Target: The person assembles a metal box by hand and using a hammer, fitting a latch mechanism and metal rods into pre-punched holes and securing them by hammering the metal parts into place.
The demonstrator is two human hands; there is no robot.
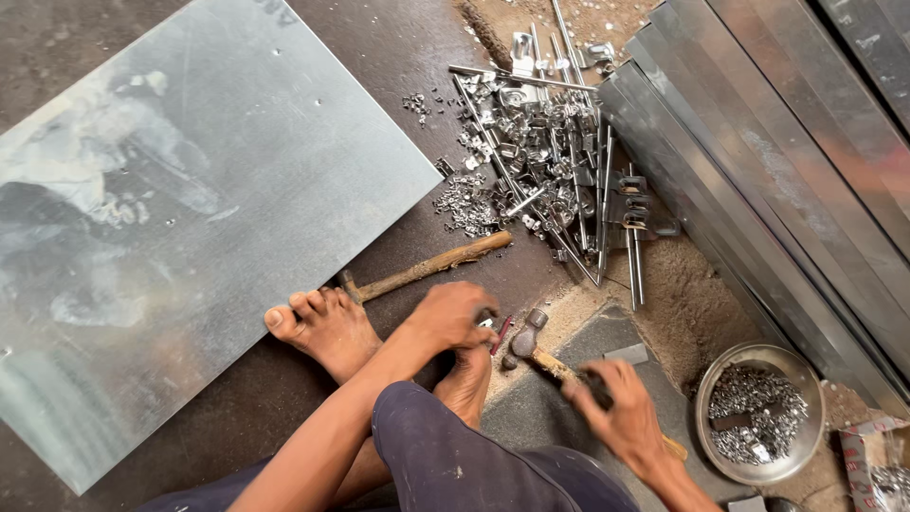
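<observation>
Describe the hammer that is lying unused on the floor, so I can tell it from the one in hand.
Start at the big metal sheet on the left and go to its lower right edge. The spare hammer lies there on the dark floor, just above the bare foot. Its long, rough, brown wooden handle points toward the pile of metal parts; unlike the hammer in the right hand, nobody touches it.

Hands [531,365] with hammer [540,351] on floor

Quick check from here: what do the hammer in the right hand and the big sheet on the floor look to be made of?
Hammer in the right hand: dull grey metal head, probably steel, on a pale, worn wooden handle with visible grain. Sheet: thin flat metal, likely galvanised steel or aluminium, grey and smudged with blurred reflections.
</observation>
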